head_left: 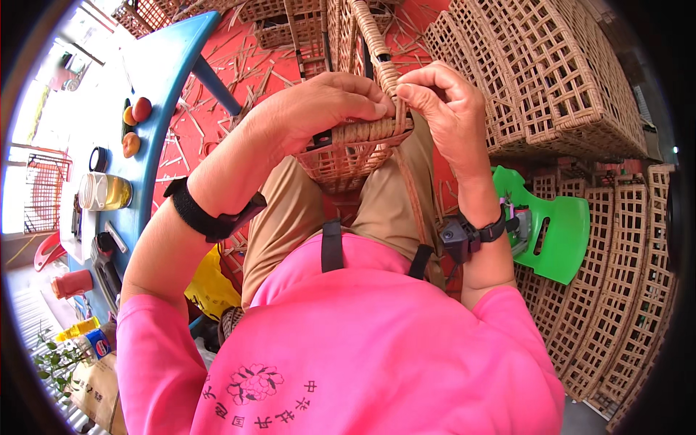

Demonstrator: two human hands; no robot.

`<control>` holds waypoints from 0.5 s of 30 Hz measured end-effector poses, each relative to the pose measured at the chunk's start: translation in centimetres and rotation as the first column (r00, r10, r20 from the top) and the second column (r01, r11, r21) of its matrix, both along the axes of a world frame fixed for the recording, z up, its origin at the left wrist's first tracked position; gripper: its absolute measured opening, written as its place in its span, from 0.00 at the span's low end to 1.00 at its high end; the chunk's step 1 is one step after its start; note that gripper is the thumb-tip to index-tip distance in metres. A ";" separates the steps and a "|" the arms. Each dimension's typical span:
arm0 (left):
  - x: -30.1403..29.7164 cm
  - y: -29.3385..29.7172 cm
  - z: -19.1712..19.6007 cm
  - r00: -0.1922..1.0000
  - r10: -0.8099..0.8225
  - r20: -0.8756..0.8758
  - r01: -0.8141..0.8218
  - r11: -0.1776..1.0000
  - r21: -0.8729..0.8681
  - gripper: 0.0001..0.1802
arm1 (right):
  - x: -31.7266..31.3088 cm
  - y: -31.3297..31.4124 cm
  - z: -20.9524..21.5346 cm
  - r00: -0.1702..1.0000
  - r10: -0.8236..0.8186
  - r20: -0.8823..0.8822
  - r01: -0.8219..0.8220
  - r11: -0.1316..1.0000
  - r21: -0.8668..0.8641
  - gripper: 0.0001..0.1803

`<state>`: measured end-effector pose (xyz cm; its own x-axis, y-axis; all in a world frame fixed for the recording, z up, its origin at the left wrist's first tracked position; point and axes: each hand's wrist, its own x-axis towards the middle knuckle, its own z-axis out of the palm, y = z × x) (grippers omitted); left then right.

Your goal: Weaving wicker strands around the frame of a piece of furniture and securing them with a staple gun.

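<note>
A wicker basket (pixel 341 161) of tan woven strips is held between my knees, its rim wrapped in strip and a dark frame bar showing in gaps. My left hand (pixel 337 101) reaches over from the left, its curled fingers closed on the basket's wrapped rim near the corner. Just right of the same corner, my right hand (pixel 449 109) pinches thumb to forefinger at the wrapping; a weaving strip seems to be between them, though the tips partly hide it. A long loose weaving strip (pixel 410 192) hangs from the corner across my right thigh.
A blue table (pixel 163 94) at the left bears fruit (pixel 141 109), a jar of yellow liquid (pixel 109 192) and tools. Stacked woven baskets (pixel 536 72) stand at the right, above a green plastic chair (pixel 562 232). Cut strips litter the red floor (pixel 190 141).
</note>
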<state>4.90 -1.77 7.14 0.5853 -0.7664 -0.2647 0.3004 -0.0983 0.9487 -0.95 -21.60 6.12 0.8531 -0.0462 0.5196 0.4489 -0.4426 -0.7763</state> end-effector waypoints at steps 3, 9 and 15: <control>0.2 0.1 0.3 0.999 -0.050 0.012 0.050 0.997 -0.053 0.11 | 0.7 0.0 0.7 0.998 0.058 -0.031 -0.060 0.996 -0.061 0.05; 1.0 -1.6 1.3 0.964 -0.149 0.220 0.079 0.951 0.299 0.12 | 1.2 -0.5 0.5 0.987 0.103 -0.125 -0.113 0.990 -0.079 0.05; 2.1 -1.6 -0.2 0.978 -0.075 0.193 0.047 0.988 0.147 0.07 | 1.2 -0.5 -0.7 0.977 0.155 -0.147 -0.142 0.985 0.095 0.07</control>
